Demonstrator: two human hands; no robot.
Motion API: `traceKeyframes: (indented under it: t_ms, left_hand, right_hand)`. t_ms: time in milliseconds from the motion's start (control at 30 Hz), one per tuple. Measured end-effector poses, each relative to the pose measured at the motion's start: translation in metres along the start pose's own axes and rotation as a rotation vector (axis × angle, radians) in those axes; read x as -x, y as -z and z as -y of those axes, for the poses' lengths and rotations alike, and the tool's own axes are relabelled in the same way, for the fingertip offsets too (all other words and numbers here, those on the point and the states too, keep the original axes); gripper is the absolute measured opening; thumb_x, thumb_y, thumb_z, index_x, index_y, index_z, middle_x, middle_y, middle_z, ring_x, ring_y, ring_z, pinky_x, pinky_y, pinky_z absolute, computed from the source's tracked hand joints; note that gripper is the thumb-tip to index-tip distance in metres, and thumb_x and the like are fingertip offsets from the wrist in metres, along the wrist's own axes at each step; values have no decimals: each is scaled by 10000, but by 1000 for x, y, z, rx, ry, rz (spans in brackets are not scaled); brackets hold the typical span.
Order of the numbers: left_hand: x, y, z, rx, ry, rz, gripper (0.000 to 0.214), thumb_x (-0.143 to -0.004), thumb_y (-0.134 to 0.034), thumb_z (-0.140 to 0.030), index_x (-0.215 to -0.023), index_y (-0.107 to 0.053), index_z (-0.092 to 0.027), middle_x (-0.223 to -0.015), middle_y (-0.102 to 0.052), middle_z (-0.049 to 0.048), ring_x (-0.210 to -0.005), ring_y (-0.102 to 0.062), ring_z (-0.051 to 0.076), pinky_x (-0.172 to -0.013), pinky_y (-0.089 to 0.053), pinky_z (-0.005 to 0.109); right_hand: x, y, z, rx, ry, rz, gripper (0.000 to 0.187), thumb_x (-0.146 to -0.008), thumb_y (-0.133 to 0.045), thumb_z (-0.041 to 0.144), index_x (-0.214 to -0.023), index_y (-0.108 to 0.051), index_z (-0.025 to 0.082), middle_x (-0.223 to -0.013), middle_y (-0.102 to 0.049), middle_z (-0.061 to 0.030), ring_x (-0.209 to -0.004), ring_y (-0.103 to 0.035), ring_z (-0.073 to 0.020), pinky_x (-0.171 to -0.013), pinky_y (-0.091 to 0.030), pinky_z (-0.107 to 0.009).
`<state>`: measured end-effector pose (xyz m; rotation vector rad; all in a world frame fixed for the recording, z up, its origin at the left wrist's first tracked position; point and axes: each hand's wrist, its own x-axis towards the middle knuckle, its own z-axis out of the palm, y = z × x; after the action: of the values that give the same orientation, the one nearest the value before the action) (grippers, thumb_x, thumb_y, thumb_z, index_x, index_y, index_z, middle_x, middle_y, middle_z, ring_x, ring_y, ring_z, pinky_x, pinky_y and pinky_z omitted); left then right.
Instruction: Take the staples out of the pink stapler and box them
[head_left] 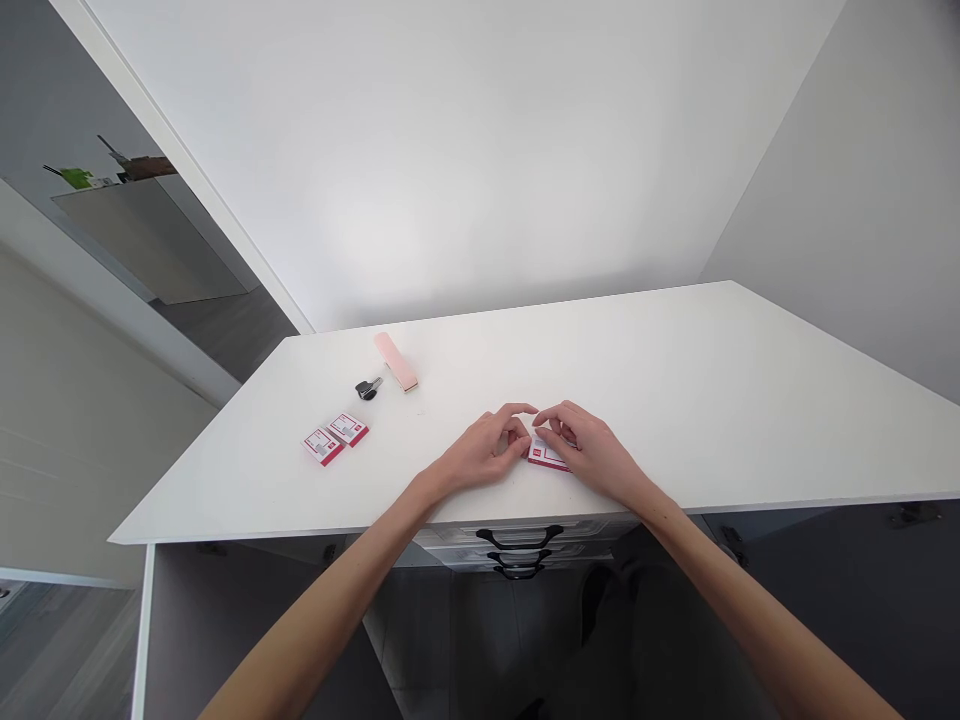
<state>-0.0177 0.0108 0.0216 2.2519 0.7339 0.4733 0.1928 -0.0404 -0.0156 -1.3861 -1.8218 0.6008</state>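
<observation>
A small red-and-white box (547, 454) lies flat near the front edge of the white tabletop, partly covered by my right hand (589, 447). The right fingers are bent over it, with thumb and index finger near its upper left side. My left hand (487, 445) is at the box's left end, its fingers curled and the thumb tip against that end. My left index finger reaches over to the right, close to the right fingertips. The fingers' undersides and the far end of the box are hidden.
Two similar red-and-white boxes, a nearer one (322, 446) and a farther one (349, 429), sit on the left. Beyond them are a black-handled key-like item (368, 388) and a pink stapler (396, 361). Drawers with black handles (520, 538) are below the tabletop (712, 400); a wall stands behind.
</observation>
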Motion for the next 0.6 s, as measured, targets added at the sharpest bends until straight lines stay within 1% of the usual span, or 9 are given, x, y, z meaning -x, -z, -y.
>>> traceKeyframes:
  t_ms: [100, 200, 300, 400, 500, 600]
  left_hand:
    - [0, -1, 1, 16, 12, -14, 415, -1024, -463, -371, -1420, -445, -249, -934, -701, 23, -845, -616, 184, -839, -487, 346]
    - [0, -2, 3, 19, 29, -63, 391, -1021, -475, -400, -1381, -473, -247, -933, -694, 27, -848, -620, 189, -849, -491, 357]
    - [-1, -1, 4, -36, 9, -81, 429, -969, -593, -452, -1344, -540, -250, -978, -672, 43, -926, -619, 210, -914, -480, 380]
    - [-2, 0, 4, -156, -45, -41, 488, -879, -724, -508, -1298, -633, -274, -1019, -638, 56, -983, -592, 237, -977, -450, 411]
    - [-2, 0, 3, -210, -73, -31, 419, -879, -729, -517, -1230, -698, -290, -1054, -620, 67, -1001, -579, 247, -982, -442, 420]
    - [0, 1, 5, -214, -55, -85, 372, -893, -715, -513, -1165, -707, -260, -1026, -618, 66, -988, -580, 246, -944, -456, 406]
  right_hand:
    - [0, 0, 0, -4, -6, 1, 259, -1033, -452, 430, -1053, -660, 277, -874, -611, -25, -721, -556, -191, -691, -465, -344]
    - [-1, 1, 2, -34, -22, -19, 286, -1034, -442, 452, -1047, -656, 264, -904, -654, -38, -715, -566, -192, -686, -466, -347]
    - [-2, 2, 3, -115, -81, -101, 314, -1031, -433, 475, -1041, -649, 247, -934, -694, -49, -736, -588, -200, -687, -472, -343]
    - [-2, 4, 3, -172, -179, -209, 358, -1025, -425, 517, -1025, -650, 238, -907, -707, -47, -713, -588, -200, -671, -467, -338]
    - [-2, 5, 2, -185, -231, -253, 402, -1011, -428, 571, -1009, -650, 236, -874, -704, -47, -679, -577, -197, -646, -459, -336]
    - [-2, 5, 1, -199, -233, -252, 418, -1000, -434, 599, -998, -646, 238, -895, -712, -56, -710, -596, -205, -643, -466, -333]
